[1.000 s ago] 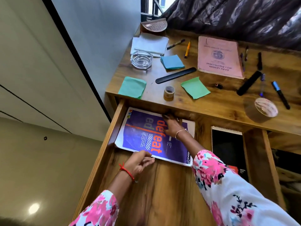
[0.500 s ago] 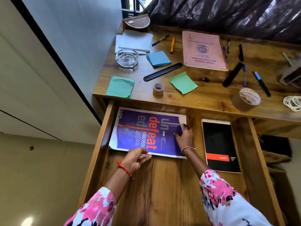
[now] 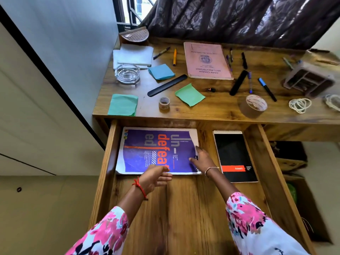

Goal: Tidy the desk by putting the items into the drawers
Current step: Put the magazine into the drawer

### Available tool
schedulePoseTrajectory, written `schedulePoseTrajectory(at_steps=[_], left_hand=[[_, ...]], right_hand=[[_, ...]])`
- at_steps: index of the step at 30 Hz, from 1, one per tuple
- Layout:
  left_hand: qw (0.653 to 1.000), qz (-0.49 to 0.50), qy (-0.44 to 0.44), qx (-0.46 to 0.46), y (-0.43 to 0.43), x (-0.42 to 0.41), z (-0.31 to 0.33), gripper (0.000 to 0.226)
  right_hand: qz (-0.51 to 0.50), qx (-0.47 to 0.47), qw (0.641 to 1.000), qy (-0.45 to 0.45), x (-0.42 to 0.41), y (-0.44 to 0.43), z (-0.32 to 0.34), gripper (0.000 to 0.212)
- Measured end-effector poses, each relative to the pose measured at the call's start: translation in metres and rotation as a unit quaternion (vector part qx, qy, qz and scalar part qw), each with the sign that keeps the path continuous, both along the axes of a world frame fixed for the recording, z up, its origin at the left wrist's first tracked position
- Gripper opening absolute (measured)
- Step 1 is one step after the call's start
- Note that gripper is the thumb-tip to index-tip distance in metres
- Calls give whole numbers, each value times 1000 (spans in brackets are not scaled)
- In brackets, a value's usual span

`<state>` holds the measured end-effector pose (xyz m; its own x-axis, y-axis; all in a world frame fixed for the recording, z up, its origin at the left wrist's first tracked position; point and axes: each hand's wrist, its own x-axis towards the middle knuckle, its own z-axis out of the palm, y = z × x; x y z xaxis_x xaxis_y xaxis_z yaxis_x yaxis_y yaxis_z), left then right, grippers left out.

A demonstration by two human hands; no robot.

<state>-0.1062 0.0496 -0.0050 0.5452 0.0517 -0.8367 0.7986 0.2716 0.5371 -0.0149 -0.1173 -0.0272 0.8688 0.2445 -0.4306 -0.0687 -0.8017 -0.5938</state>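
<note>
A purple magazine (image 3: 147, 150) with orange lettering lies flat at the back left of the open wooden drawer (image 3: 184, 208). My right hand (image 3: 202, 159) rests with spread fingers on the magazine's right edge. My left hand (image 3: 156, 178) hovers at the magazine's near edge, fingers loosely apart, holding nothing. A black spiral notepad (image 3: 235, 155) lies to the right of the magazine in the same drawer. On the desk top (image 3: 217, 109) are a pink booklet (image 3: 207, 60), green sticky notes (image 3: 189, 94), a black ruler (image 3: 167, 85) and a small tape roll (image 3: 164, 103).
Also on the desk: a glass ashtray (image 3: 127, 73), blue notes (image 3: 161, 71), a green pad (image 3: 123, 104), white paper (image 3: 132, 54), several pens and markers (image 3: 266, 89), a big brown tape roll (image 3: 253, 105), rubber bands (image 3: 299, 105), a brown organiser tray (image 3: 309, 80). A wall stands left.
My right hand slid from the magazine's far edge toward its right side. My left hand lifted off the near edge and opened. The view shifted, showing more of the desk's right side.
</note>
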Motion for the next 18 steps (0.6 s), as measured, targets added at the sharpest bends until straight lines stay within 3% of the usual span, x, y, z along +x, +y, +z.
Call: schedulePoseTrajectory(at_steps=[9,18], left_hand=[[984,-100,-116,95,-16,0,18,7],[913,-197,-270,233,-29,10,37,20]], right_hand=[[-21,-42,998,-47,-34,-39,15,59],[-65,-51,991,-103,-55,-77,36,46]])
